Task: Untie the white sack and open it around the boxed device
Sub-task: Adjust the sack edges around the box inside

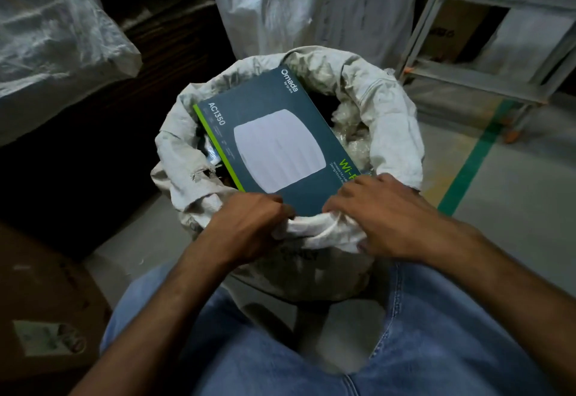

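Observation:
A white woven sack (386, 115) stands open on the floor between my knees, its mouth rolled down into a thick rim. A dark teal device box (274, 143) with a green edge and a white dome picture lies tilted in the opening, face up. My left hand (246, 230) grips the rolled near rim at the box's lower left corner. My right hand (386, 218) clutches the bunched white fabric of the near rim, its fingers touching the box's lower edge. Clear plastic wrapping (352, 133) shows inside the sack to the right of the box.
Other white sacks stand at the back (299, 6) and at the upper left (53, 37). A grey metal frame (486, 74) rises at the right. A green line (473, 158) crosses the floor. A cardboard box (40, 311) sits at the lower left.

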